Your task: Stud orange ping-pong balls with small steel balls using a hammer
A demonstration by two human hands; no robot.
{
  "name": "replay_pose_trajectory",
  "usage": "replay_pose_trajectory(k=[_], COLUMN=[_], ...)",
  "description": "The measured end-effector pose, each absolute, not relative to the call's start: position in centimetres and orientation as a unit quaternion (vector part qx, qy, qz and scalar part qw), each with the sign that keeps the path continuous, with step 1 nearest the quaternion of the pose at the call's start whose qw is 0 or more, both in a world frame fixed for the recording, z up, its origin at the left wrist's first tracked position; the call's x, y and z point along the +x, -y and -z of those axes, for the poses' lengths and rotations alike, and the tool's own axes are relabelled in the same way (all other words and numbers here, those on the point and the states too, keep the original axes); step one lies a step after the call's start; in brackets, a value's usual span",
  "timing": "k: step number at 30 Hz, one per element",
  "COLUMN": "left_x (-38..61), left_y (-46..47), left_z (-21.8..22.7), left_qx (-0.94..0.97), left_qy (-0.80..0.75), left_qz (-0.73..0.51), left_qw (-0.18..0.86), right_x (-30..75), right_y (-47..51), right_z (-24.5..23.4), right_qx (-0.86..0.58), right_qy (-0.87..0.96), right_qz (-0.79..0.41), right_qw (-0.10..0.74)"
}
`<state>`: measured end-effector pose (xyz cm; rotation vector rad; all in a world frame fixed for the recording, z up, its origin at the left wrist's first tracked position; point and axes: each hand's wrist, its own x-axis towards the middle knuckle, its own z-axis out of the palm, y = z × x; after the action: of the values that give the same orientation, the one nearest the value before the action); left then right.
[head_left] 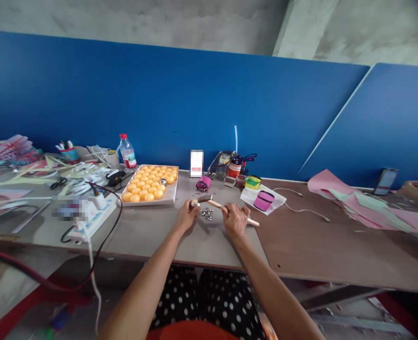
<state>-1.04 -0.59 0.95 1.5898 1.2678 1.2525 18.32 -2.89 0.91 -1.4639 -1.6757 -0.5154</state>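
Note:
My left hand is closed around a small ball that looks dotted with shiny metal bits. In my right hand is a hammer, gripped by its pale wooden handle. The dark hammer head is right beside the ball; I cannot tell whether they touch. Between my hands lies a little heap of shiny metal studs. Just behind, a pink pouch-like container rests on its side with dark bits at its mouth. To the left, a shallow box holds several orange balls and one silvery ball.
A power strip with cables and a bottle stand left. An upright phone, a red cup and a pink case on white paper are behind and right. Another person's hand shows far right, near pink sheets.

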Motion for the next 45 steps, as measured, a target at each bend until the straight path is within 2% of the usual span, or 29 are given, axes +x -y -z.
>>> replay_pose_trajectory(k=[3,7,12,23,28,33,37,41,45], left_x=[-1.06,-1.15,-1.19,-1.33,-1.20,-1.15,-1.25,-1.29,-1.29], left_y=[0.67,0.72,0.71,0.86,1.15,1.17,0.83,0.69,0.70], left_z=[-1.12,-1.21,-1.11,-1.48,-1.85,-1.88,-1.42,-1.11,-0.97], left_qx=[0.612,0.606,0.599,0.583,0.615,0.609,0.593,0.592,0.595], left_qy=[-0.509,-0.508,-0.513,-0.511,-0.515,-0.508,-0.516,-0.506,-0.506], left_qz=[-0.487,-0.476,-0.493,-0.497,-0.474,-0.467,-0.489,-0.484,-0.495], left_qw=[0.361,0.385,0.368,0.389,0.363,0.390,0.377,0.399,0.381], right_x=[18.24,18.23,18.12,18.72,18.31,18.43,18.53,18.41,18.02], right_y=[3.03,3.22,3.20,3.37,3.32,3.40,3.44,3.51,3.45], right_z=[-1.05,-1.21,-1.18,-1.35,-1.35,-1.49,-1.56,-1.63,-1.49], right_qx=[-0.571,-0.588,-0.580,-0.598,-0.590,-0.600,-0.593,-0.600,-0.580], right_qy=[0.694,0.662,0.691,0.661,0.675,0.651,0.669,0.646,0.680], right_qz=[0.203,0.219,0.210,0.236,0.224,0.224,0.219,0.218,0.210], right_qw=[0.389,0.410,0.377,0.387,0.381,0.408,0.390,0.418,0.397])
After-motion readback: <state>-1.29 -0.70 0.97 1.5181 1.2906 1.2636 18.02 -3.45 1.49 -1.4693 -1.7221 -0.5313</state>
